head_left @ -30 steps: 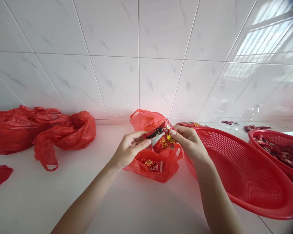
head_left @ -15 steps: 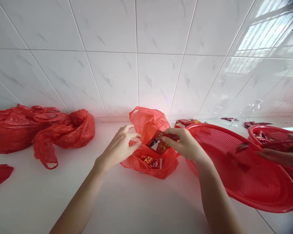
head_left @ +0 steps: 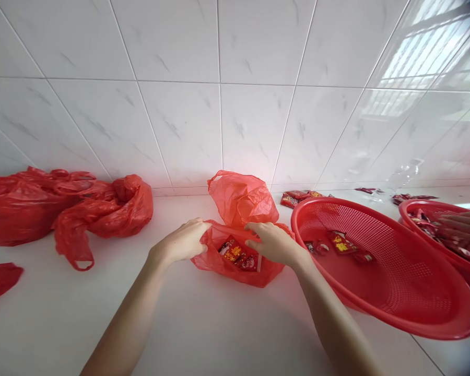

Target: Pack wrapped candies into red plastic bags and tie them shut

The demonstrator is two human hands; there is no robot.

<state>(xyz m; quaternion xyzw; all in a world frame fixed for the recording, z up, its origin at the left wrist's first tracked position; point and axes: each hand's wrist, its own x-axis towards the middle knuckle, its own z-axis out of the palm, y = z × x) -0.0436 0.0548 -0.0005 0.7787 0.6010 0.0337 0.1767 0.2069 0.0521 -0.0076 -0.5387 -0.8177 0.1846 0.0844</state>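
A red plastic bag (head_left: 238, 275) stands on the white counter, its mouth spread open and one handle flap up at the back. Inside lie several red snack packets (head_left: 232, 249) with yellow lettering. My left hand (head_left: 182, 241) is closed on the left rim of the bag, its fingertips partly hidden by the plastic. My right hand (head_left: 274, 242) is over the bag's right side, thumb and fingers apart, with nothing visible in it. Right of it, a tilted red mesh basket (head_left: 405, 271) has a few packets (head_left: 341, 243) in it.
Filled red bags (head_left: 113, 209) sit at left against the tiled wall, with another red piece of plastic (head_left: 0, 282) nearer. Packets (head_left: 297, 197) lie behind the basket. A co-worker's hand (head_left: 464, 230) is over a second red basket (head_left: 411, 209) at far right.
The packet from my right hand now lies in the bag. My left hand has come down to the bag's rim. Packets dropped by the co-worker's hand have landed in the large basket.
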